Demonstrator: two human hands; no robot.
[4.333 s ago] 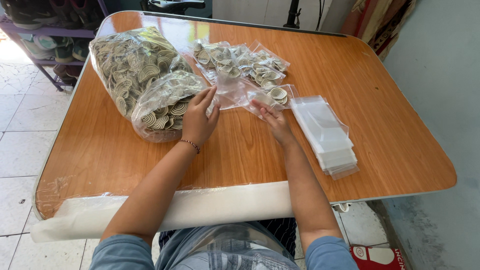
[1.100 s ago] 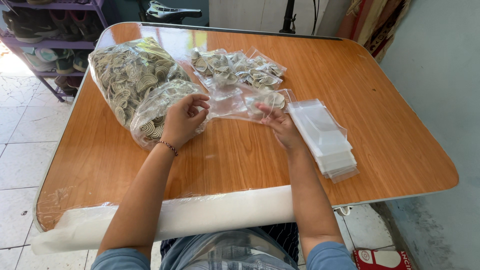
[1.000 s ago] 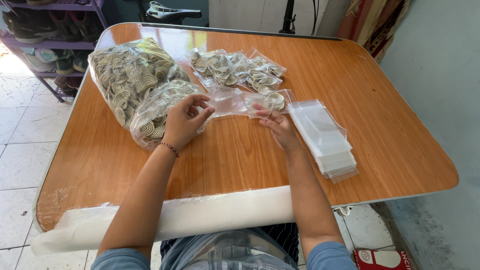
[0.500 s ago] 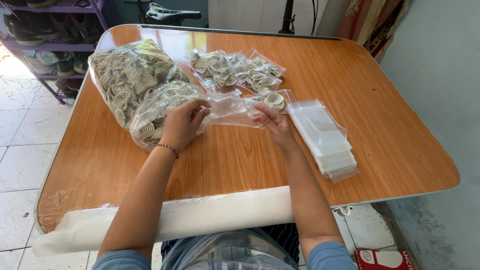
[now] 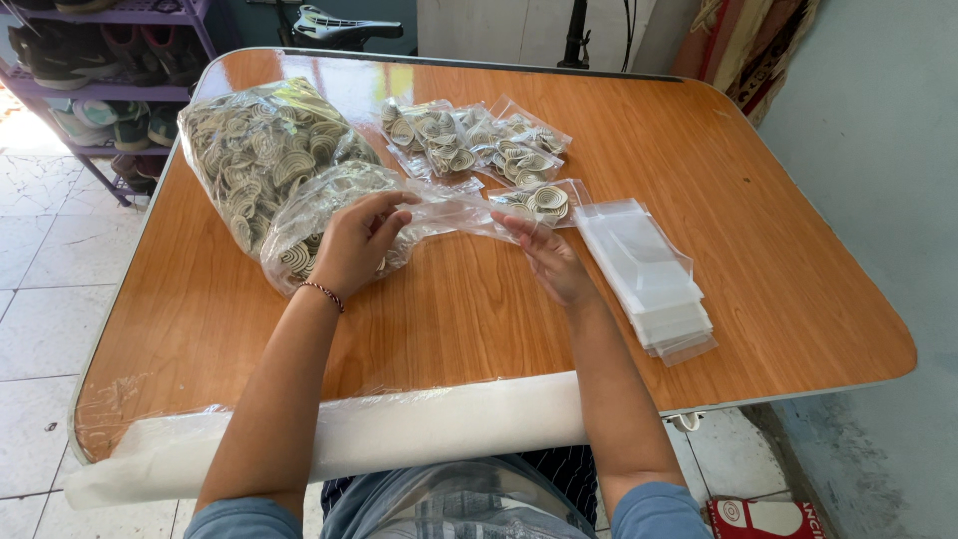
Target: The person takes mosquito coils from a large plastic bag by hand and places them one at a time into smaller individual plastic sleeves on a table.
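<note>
Head view, looking down on a wooden table (image 5: 758, 250). I see my left hand (image 5: 361, 243) with its fingers curled and pinched on one end of a small clear plastic bag (image 5: 461, 213), and my right hand (image 5: 552, 262) with its fingertips closed on the other end, so the bag is stretched between the two hands, just above the tabletop. Whether anything is inside the bag, I cannot tell.

Under and just beyond the left hand lies a large clear sack of pale coiled rings (image 5: 261, 165); its open mouth, spilling coils, sits directly below the left palm. A thin bead bracelet (image 5: 323, 292) circles the left wrist.

Beyond both hands, near the far side of the table, lies a cluster of small filled bags (image 5: 469, 140), each holding several coils. One more filled bag (image 5: 540, 200) lies just past the right fingertips, touching the edge of the held bag.

To the outer side of the right hand, close beside it, rests a stack of empty clear bags (image 5: 649, 274), fanned slightly toward me.

Nearer than both forearms, a white padded roll (image 5: 399, 429) wrapped in clear film runs along the table's near edge.
</note>
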